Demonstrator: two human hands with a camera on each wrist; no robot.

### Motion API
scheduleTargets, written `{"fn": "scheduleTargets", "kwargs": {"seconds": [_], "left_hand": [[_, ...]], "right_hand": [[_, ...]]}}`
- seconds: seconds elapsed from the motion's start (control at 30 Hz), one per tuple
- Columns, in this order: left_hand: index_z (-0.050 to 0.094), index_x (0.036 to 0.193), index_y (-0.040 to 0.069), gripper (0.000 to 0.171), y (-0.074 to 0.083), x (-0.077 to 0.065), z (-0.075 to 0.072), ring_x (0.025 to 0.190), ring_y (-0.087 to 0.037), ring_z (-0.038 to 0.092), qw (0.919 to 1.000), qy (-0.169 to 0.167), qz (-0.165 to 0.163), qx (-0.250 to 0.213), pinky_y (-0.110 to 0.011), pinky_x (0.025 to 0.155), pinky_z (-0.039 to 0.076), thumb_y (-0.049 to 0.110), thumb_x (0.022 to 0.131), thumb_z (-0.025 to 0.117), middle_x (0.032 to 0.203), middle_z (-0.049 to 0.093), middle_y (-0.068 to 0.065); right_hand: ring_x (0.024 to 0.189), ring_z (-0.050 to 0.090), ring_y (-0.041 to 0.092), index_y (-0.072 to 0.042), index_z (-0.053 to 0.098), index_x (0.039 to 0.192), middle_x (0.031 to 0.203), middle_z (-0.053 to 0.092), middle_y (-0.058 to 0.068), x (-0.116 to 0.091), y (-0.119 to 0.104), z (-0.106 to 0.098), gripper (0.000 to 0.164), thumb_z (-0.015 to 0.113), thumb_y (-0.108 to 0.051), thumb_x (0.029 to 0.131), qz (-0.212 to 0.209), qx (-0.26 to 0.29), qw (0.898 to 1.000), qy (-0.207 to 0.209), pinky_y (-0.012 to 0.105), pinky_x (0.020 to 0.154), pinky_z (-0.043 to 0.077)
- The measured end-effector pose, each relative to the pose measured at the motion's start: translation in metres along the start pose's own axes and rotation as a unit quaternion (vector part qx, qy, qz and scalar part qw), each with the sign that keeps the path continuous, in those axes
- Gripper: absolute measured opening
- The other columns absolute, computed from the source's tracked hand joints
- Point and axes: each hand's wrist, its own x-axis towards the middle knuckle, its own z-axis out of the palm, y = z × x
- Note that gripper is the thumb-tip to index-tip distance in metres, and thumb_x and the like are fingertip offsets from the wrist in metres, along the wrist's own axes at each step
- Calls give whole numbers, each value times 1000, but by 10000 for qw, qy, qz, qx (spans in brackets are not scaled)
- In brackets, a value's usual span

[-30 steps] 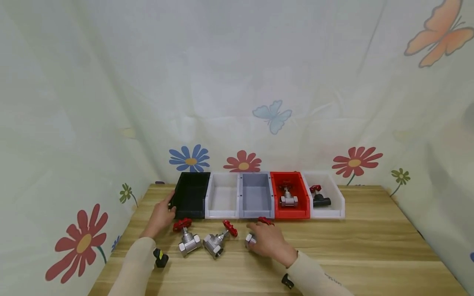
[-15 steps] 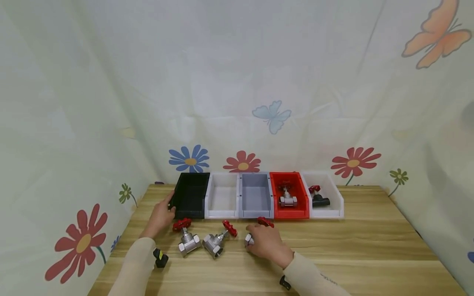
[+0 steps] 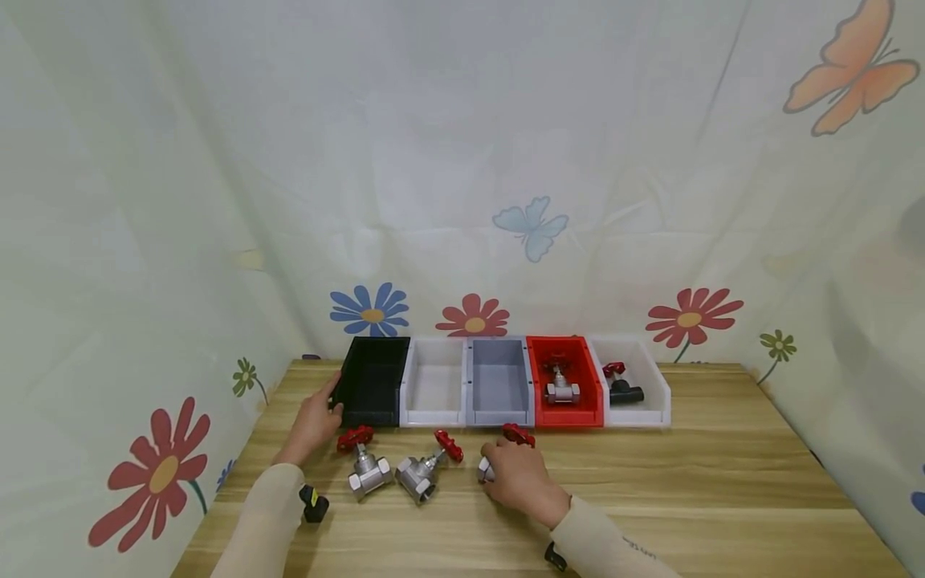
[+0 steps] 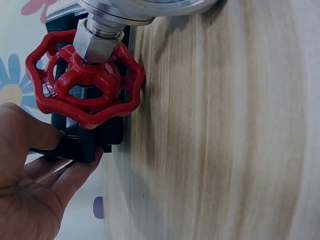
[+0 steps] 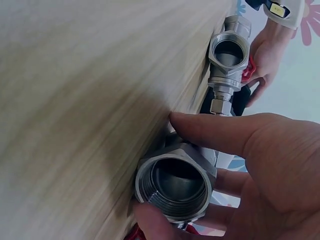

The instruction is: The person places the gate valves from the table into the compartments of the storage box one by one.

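Observation:
My left hand [image 3: 311, 421] grips the left wall of the black bin [image 3: 370, 416], thumb on one side and fingers on the other in the left wrist view. Close by is a steel gate valve with a red handwheel [image 4: 82, 82], lying on the table. A second steel valve [image 3: 417, 479] lies to its right, its handwheel tilted right. My right hand [image 3: 523, 478] holds a third valve [image 5: 175, 185] low at the table, in front of the grey bin [image 3: 500, 419]. Thumb and fingers wrap its threaded body; the red handwheel [image 3: 519, 434] shows beyond the hand.
A row of bins stands at the wall. The red bin [image 3: 569, 419] contains a steel valve [image 3: 562, 391]; the right white bin [image 3: 639, 417] has a black, red-handled valve [image 3: 625, 392]. The left white bin [image 3: 433, 417] stands beside the black one. Floral cloth [image 3: 433, 160] hangs behind.
The right hand and forearm have shifted slightly left, with the hand still around the valve. The left hand stays on the black bin.

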Motion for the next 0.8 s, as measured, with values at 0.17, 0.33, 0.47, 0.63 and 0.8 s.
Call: {"fn": "scheduleTargets", "kwargs": {"seconds": [0.17,0.33,0.47,0.63,0.8], "left_hand": [[31,152,0,65,1,-1,-1,109,-43,60,10000,30,7,-20,-56,93,48,3,92,54,137,49,-37],[30,152,0,64,3,-1,-1,119,-48,56,10000,22,33,-58,-59,98,45,2,92,53,136,51,-37],[30,153,1,64,3,-1,-1,121,-48,55,10000,6,-16,-76,-59,100,44,2,93,53,137,50,-36],[30,153,1,64,4,-2,0,121,-48,55,9999,13,-37,-94,-59,100,44,3,93,53,137,50,-36],[30,153,2,64,3,-1,0,122,-48,54,9999,-37,-72,-105,-59,101,43,3,93,53,138,49,-36]], "right_hand": [[64,61,26,-17,68,85,76,64,1,1,-2,-2,26,84,-28,68,27,-138,9999,11,38,49,42],[60,60,25,-16,65,77,70,62,0,1,-4,-5,24,84,-27,67,41,-305,9995,36,38,47,40],[60,59,25,-15,66,79,71,62,0,1,-5,-5,25,84,-28,67,108,-341,9993,-57,38,48,41],[61,60,26,-15,66,76,72,62,-1,1,-6,-7,25,84,-30,68,249,-360,9989,-178,39,49,44],[62,59,27,-15,65,74,73,60,-2,0,-6,-7,23,84,-28,69,355,-227,9986,-309,39,49,44]]}}
